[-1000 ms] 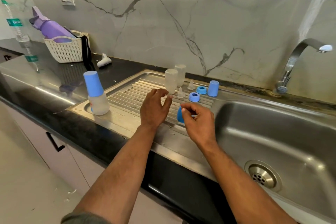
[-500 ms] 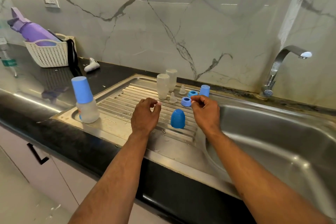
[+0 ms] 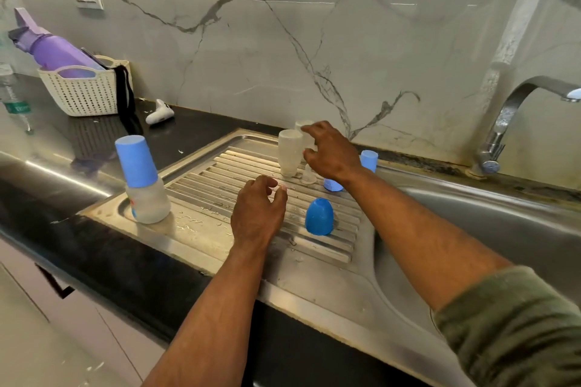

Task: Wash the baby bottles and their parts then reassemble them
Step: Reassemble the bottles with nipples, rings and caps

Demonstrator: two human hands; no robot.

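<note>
Right fingers: curled round the rear clear bottle — right hand at 12 o'clock on the drainboard.
Left fingers: loosely curled, holding nothing — left hand hovers over the centre.
Front clear bottle: upside down, beside the rear one.
Blue cap: 3 o'clock of left hand.
Capped bottle: 9 o'clock.

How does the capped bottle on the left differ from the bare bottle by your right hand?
The capped bottle stands neck up with a tall blue cap on it; the bare bottle stands neck down, with no cap. The capped one sits alone on the drainboard's left corner; the bare one sits at the back, beside the right hand. Both are translucent.
</note>
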